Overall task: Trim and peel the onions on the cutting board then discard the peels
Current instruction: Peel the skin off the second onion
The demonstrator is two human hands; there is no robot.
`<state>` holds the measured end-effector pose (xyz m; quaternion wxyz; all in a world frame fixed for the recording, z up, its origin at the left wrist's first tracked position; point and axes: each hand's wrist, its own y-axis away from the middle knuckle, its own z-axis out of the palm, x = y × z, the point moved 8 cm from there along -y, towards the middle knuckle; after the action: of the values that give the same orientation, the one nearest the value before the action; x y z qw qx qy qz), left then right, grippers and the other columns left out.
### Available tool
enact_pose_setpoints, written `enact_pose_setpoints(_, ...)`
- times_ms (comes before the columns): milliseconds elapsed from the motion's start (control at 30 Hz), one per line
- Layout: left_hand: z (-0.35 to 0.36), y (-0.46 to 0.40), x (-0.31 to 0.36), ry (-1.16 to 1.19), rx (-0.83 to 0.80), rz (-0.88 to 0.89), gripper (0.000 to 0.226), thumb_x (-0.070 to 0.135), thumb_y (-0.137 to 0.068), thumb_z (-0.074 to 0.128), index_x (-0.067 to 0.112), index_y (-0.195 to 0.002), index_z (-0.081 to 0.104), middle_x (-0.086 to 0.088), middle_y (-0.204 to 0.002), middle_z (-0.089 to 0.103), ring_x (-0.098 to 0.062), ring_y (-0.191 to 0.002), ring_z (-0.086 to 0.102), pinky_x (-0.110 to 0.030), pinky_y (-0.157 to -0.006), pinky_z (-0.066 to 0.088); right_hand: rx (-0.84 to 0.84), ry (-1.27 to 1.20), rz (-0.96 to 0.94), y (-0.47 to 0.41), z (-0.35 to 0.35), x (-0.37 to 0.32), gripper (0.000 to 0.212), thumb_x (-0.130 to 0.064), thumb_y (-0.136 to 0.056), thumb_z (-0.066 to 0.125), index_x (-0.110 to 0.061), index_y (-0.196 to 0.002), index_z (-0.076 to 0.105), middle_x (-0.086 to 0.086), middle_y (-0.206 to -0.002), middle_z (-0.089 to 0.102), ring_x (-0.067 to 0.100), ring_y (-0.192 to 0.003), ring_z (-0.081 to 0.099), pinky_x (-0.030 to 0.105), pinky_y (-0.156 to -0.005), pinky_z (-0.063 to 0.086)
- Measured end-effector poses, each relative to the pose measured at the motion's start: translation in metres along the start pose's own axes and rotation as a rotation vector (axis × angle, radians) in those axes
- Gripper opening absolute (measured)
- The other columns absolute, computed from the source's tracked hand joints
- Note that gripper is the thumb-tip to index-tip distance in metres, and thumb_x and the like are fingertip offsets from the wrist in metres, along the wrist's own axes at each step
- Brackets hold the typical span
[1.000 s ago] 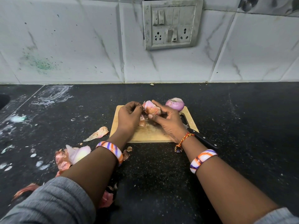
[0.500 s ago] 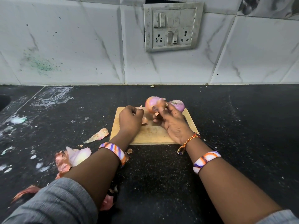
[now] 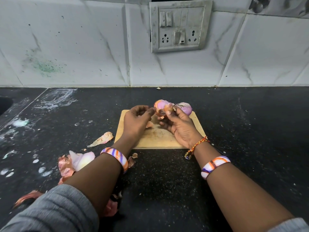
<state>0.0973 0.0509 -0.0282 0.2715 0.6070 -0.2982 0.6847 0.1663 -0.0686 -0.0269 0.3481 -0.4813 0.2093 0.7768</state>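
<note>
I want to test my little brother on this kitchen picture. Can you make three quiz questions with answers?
1. True or false: the right hand holds the half-peeled onion above the wooden cutting board.
2. Where does the peeled onion sit? A) at the board's far edge B) in the left hand C) beside the peel pile
3. Fill in: the loose onion peels lie on the black counter, to the ____ of the board.

Key: 1 true; 2 A; 3 left
</note>
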Motion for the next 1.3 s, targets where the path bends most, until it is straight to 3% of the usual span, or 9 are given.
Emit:
enact_pose_setpoints(100,0.003,0.000,0.002,-0.067,-0.024,0.061,0.023,0.015,-0.078,0.071,0.007,-0.099,0.065,-0.009,-0.089,0.067,-0.015,-0.075,0.063,-0.024,-0.065,0.054,-0.016,-0.008,0.022,0.002,0.003,-0.001,0.017,0.003,-0.093,0.043,-0.011,-0.098,0.053,0.009,-0.080,0.066,0.017,-0.066,0.066,0.022,-0.063,0.055)
enact_pose_setpoints(167,0.004,0.001,0.007,-0.085,-0.040,0.111,0.017,0.009,-0.078,0.070,0.009,-0.094,0.066,-0.007,-0.087,0.068,-0.015,-0.079,0.062,-0.023,-0.070,0.052,-0.010,-0.008,0.024,0.002,0.003,-0.003,0.019,0.004,-0.091,0.044,-0.013,-0.094,0.051,0.010,-0.081,0.063,0.015,-0.067,0.065,0.022,-0.063,0.054)
enact_pose_setpoints(400,0.006,0.005,0.014,-0.114,-0.048,0.189,0.013,0.005,-0.077,0.070,0.017,-0.075,0.068,0.003,-0.072,0.067,0.004,-0.060,0.061,-0.013,-0.059,0.049,-0.005,0.054,-0.022,-0.003,0.001,0.001,0.022,0.003,-0.085,0.057,-0.015,-0.095,0.048,0.011,-0.094,0.063,0.020,-0.080,0.061,0.028,-0.074,0.055)
enact_pose_setpoints(533,0.006,0.008,0.015,-0.146,-0.037,0.193,0.011,0.001,-0.079,0.066,0.009,-0.073,0.070,0.002,-0.065,0.066,0.001,-0.053,0.060,-0.014,-0.055,0.047,0.029,0.141,-0.051,-0.004,-0.002,0.003,0.026,0.003,-0.081,0.063,-0.016,-0.094,0.050,0.013,-0.095,0.064,0.026,-0.087,0.062,0.040,-0.084,0.051)
enact_pose_setpoints(633,0.007,0.009,0.014,-0.170,-0.053,0.176,0.015,0.000,-0.079,0.063,0.007,-0.066,0.067,0.001,-0.048,0.063,-0.011,-0.043,0.058,-0.019,-0.047,0.046,0.075,0.252,-0.080,-0.003,-0.005,0.002,0.027,-0.002,-0.079,0.068,-0.019,-0.092,0.051,0.011,-0.093,0.063,0.023,-0.087,0.060,0.044,-0.089,0.050)
enact_pose_setpoints(767,0.005,0.007,0.013,-0.245,-0.031,0.189,0.010,0.005,-0.080,0.063,0.002,-0.070,0.066,-0.013,-0.052,0.063,-0.024,-0.043,0.058,-0.025,-0.047,0.047,0.091,0.376,-0.114,-0.001,-0.004,-0.001,0.024,-0.010,-0.080,0.069,-0.021,-0.091,0.051,0.007,-0.092,0.063,0.016,-0.084,0.060,0.037,-0.083,0.053)
enact_pose_setpoints(867,0.007,0.008,0.014,-0.323,-0.031,0.202,0.012,0.008,-0.082,0.060,0.001,-0.073,0.064,-0.013,-0.055,0.064,-0.019,-0.042,0.058,-0.025,-0.048,0.047,0.057,0.368,-0.107,0.000,0.000,0.000,0.021,-0.010,-0.083,0.065,-0.018,-0.095,0.050,0.005,-0.088,0.064,0.009,-0.073,0.062,0.024,-0.070,0.055)
enact_pose_setpoints(1100,0.002,0.004,0.013,-0.382,0.049,0.168,0.012,0.009,-0.083,0.055,0.008,-0.072,0.059,-0.004,-0.060,0.059,-0.016,-0.056,0.054,-0.026,-0.055,0.043,0.025,0.114,-0.028,-0.002,0.001,0.002,0.006,-0.009,-0.091,0.052,-0.014,-0.093,0.049,0.012,-0.090,0.058,0.019,-0.078,0.058,0.028,-0.064,0.057)
enact_pose_setpoints(1300,0.004,0.004,0.011,-0.397,0.028,0.149,0.009,0.009,-0.081,0.057,0.007,-0.073,0.059,-0.008,-0.063,0.060,-0.022,-0.062,0.056,-0.032,-0.060,0.045,0.038,0.104,-0.016,-0.002,0.000,0.002,0.006,-0.011,-0.094,0.046,-0.008,-0.097,0.050,0.016,-0.097,0.056,0.022,-0.084,0.059,0.031,-0.067,0.057)
